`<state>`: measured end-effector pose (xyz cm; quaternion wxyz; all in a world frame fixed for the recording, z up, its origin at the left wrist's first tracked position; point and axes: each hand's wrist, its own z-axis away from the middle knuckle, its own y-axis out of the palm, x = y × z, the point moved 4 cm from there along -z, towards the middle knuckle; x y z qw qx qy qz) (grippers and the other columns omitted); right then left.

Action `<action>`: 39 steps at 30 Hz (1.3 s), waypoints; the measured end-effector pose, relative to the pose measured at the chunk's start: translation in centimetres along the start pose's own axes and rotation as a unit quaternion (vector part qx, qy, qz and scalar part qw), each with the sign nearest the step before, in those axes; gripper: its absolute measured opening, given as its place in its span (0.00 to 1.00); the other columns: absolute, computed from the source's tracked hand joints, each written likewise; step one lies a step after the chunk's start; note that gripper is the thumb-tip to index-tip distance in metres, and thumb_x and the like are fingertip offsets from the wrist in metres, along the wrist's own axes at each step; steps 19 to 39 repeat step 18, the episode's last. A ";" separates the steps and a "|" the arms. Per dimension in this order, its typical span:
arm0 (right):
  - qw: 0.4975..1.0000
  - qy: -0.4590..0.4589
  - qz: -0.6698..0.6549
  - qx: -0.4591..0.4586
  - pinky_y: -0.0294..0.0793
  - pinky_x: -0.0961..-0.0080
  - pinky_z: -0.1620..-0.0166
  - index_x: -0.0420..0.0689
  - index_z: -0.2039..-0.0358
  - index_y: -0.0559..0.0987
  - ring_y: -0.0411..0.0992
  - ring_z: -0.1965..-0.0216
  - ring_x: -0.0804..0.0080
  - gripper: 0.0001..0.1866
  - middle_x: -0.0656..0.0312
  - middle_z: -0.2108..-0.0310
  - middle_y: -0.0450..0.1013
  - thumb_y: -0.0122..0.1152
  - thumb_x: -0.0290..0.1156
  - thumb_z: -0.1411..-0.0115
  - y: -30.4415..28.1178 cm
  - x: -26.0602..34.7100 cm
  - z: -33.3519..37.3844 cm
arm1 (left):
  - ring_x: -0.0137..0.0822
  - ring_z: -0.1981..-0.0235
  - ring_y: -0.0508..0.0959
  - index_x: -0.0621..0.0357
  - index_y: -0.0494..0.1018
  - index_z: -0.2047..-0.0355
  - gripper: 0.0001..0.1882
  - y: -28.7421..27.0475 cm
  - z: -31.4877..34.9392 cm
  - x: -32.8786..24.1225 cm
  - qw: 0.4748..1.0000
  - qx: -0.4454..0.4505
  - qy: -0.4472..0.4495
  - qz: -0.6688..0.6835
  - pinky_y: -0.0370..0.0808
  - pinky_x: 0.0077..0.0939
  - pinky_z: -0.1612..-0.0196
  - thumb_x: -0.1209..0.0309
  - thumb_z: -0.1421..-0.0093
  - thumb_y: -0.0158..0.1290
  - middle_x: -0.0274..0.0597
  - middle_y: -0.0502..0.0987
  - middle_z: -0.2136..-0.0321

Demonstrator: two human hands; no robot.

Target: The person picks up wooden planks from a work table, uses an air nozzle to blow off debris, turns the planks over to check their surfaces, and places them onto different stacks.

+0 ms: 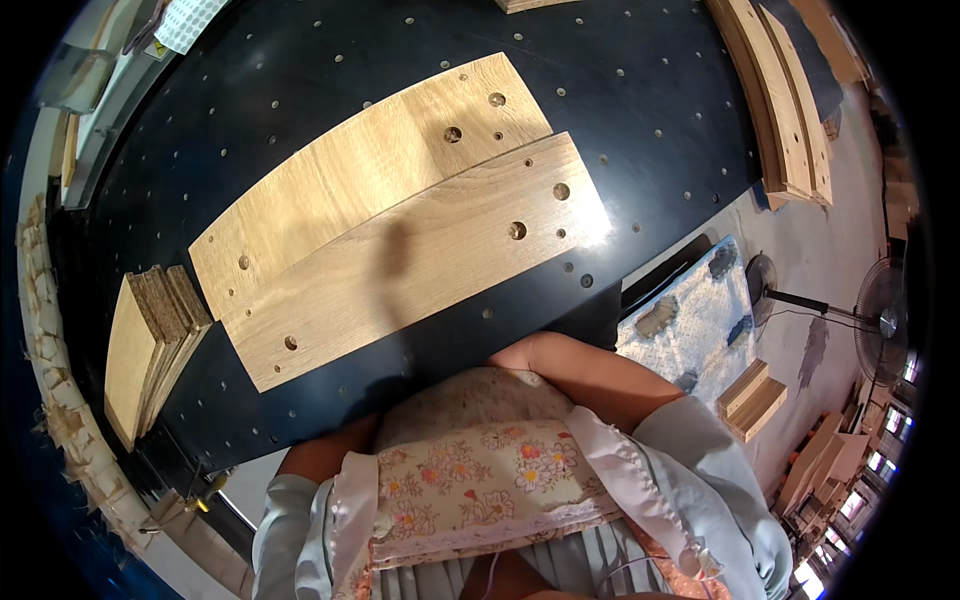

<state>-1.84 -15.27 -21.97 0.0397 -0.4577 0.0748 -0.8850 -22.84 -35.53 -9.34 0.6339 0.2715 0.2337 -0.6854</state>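
Two long wood-grain boards lie side by side on the black table. The far board [340, 165] has a curved far edge; the near board [420, 250] has a straight near edge. Both have round drilled holes, and a shadow falls across them. My right forearm bends in at the table's near edge; only the back part of my right hand [512, 354] shows, its fingers hidden behind my floral apron [470, 470]. My left forearm passes behind the apron too, so the left hand is out of sight. Neither hand is seen touching the boards.
The black table [690, 100] is dotted with small round fittings. Curved boards stand stacked at the left [135, 365], and more curved boards [780, 100] lie at the far right. Right of the table are a stained pale sheet [690, 310], a wooden piece [750, 402] and a fan [885, 320].
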 end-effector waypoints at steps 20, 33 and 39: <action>0.804 0.294 -0.270 -0.441 0.69 0.75 0.75 0.41 0.71 0.78 0.71 0.80 0.71 0.16 0.60 0.81 0.73 0.47 0.37 0.36 -0.4 -25.0 19.3 | 0.35 0.51 0.72 0.64 0.68 0.45 0.19 -2.0 6.4 -2.9 0.996 0.085 0.017 0.028 0.68 0.28 0.47 0.69 0.34 0.47 0.50 0.73 0.53; 0.804 0.294 -0.270 -0.441 0.69 0.75 0.75 0.41 0.71 0.78 0.71 0.80 0.71 0.16 0.60 0.81 0.73 0.47 0.37 0.36 -0.4 -25.0 19.3 | 0.35 0.51 0.72 0.64 0.68 0.45 0.19 -2.0 6.4 -2.9 0.996 0.085 0.017 0.028 0.68 0.28 0.47 0.69 0.34 0.47 0.50 0.73 0.53; 0.804 0.294 -0.270 -0.441 0.69 0.75 0.75 0.41 0.71 0.78 0.71 0.80 0.71 0.16 0.60 0.81 0.73 0.47 0.37 0.36 -0.4 -25.0 19.3 | 0.35 0.51 0.72 0.64 0.68 0.45 0.19 -2.0 6.4 -2.9 0.996 0.085 0.017 0.028 0.68 0.28 0.47 0.69 0.34 0.47 0.50 0.73 0.53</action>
